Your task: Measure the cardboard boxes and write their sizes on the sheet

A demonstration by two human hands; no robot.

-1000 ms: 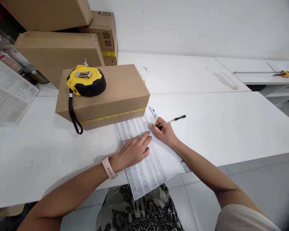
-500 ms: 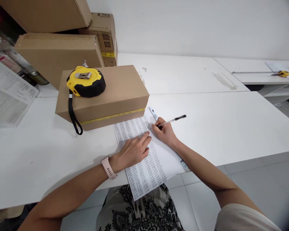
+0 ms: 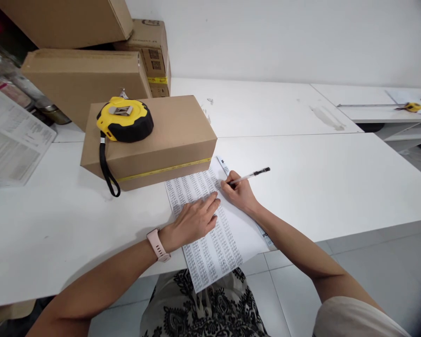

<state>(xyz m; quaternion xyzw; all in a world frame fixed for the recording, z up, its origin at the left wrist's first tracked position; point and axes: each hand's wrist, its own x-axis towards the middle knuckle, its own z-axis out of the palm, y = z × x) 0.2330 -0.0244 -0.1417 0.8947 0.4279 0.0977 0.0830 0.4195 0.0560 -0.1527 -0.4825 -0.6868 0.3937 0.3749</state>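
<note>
A sheet of paper (image 3: 210, 262) covered in columns of handwriting lies on the white table, its lower corner hanging over the front edge. My left hand (image 3: 198, 217) rests flat on it with the fingers stretched out, and a pink watch band circles that wrist. In my right hand (image 3: 242, 192) is a pen (image 3: 252, 174), its tip end down at the paper's upper right and hidden by the fingers. A pale printed strip (image 3: 264, 234) shows beneath the sheet's right side. Just beyond the paper's top stands a cardboard box (image 3: 171, 121) with a yellow tape measure (image 3: 128, 117) on top.
Bigger cardboard boxes (image 3: 87, 70) are stacked at the back left, against the wall. A printed sheet (image 3: 12, 135) leans at the far left. Another tape measure (image 3: 412, 107), its blade drawn out, lies on a farther table at right. The table's front edge (image 3: 354, 230) runs close to my arms.
The pen's upper end has shifted very slightly to the left. My left hand, the paper and the box stay where they were.
</note>
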